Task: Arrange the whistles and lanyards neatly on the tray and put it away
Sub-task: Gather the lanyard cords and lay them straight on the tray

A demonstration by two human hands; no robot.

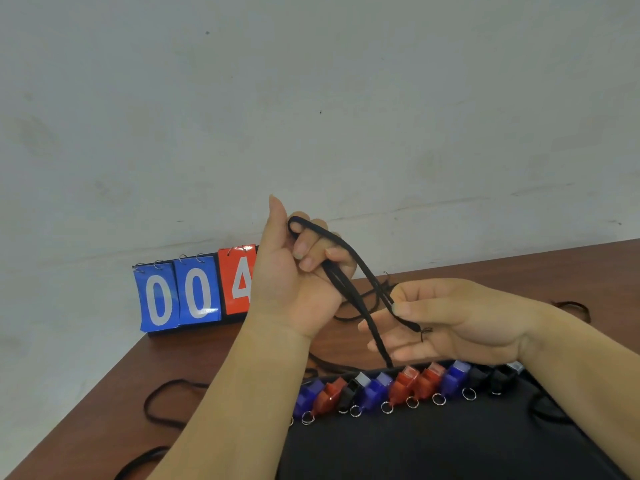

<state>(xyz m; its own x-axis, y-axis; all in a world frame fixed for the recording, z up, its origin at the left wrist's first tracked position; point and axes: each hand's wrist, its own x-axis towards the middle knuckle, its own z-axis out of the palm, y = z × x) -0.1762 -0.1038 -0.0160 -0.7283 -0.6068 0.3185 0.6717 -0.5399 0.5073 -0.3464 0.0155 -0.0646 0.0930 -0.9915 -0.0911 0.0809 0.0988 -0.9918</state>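
Note:
A black lanyard [353, 258] is looped over the curled fingers of my left hand [294, 271], which is raised above the table. My right hand [450, 320] pinches the lanyard's other end between thumb and fingers; a strand hangs down toward the tray. On the black tray [433, 445] a row of several whistles [401, 386] in blue, red and black lies along the far edge, each with a metal ring. My forearms hide part of the tray.
A flip scoreboard [194, 292] with blue 0, 0 and red 4 stands at the back by the wall. Loose black lanyards [162, 400] lie on the brown table [114, 410] to the left and another lanyard [575, 308] behind my right wrist.

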